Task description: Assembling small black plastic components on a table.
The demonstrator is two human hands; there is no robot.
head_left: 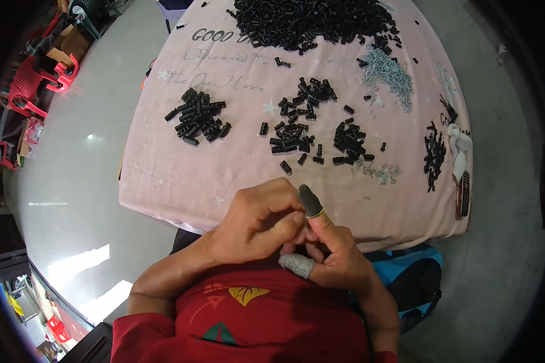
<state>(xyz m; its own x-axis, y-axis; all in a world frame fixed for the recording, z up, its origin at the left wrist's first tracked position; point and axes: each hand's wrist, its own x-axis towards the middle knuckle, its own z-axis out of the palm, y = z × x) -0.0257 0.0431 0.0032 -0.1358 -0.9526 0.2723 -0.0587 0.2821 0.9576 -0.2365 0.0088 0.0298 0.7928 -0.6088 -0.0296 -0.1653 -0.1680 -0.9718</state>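
My left hand point(257, 221) and my right hand point(339, 251) meet in front of my chest, just off the table's near edge. The left fingers are curled, thumb against the forefinger. On my right hand, one finger wears a dark finger cot point(310, 201) and the thumb a grey cover point(297, 265); its other fingers bend in toward the left hand. Whatever sits between the fingertips is hidden. Beyond my hands lie small black cylindrical parts in a middle group point(292, 139), a right group point(350, 142) and a left pile point(200, 115).
A pink printed cloth point(175, 175) covers the table. At the back spreads a large heap of black parts point(315, 24), beside silver screws point(387, 75). Smaller metal pieces point(381, 172) and thin black pieces point(434, 154) lie to the right. A blue-black bag point(406, 281) is below the table edge.
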